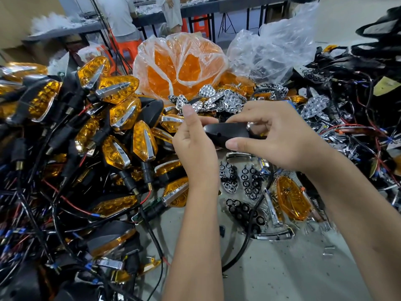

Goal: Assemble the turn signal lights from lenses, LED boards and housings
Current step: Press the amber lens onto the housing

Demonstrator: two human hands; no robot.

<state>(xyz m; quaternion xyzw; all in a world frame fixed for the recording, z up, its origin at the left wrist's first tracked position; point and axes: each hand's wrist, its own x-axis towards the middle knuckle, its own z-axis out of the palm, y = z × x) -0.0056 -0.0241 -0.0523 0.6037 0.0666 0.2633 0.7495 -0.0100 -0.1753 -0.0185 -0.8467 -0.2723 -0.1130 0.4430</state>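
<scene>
In the head view, much of the work looked done: a heap of finished lights [121, 118], amber lenses seated in black shells with wires trailing, filled the bench from nine to eleven o'clock. Plenty seemed left, though. A bag of lenses [180, 66] sat at twelve o'clock, chrome reflectors [219, 101] lay just beyond the hands, more reflectors [240, 185] and a loose lens [293, 198] lay on the table [282, 274] at five o'clock, and a tangle of wired parts [358, 118] spread out at two to three o'clock. No LED board could be told apart in this clutter.

One housing [225, 132] was in hand at centre frame, its black back turned toward the camera, so whether anything was fitted inside it could not be seen. I judged this unit to be mid-assembly.

The left hand [195, 144] came up from six o'clock, its thumb raised, fingers curled round the housing's left end. The right hand [277, 135] came in from four o'clock, thumb under the shell's near edge and fingers arched over the top, pinching the right end. Both hands gripped the same housing, held above the table. A black cable [256, 213] ran down below the hands toward six o'clock.
</scene>
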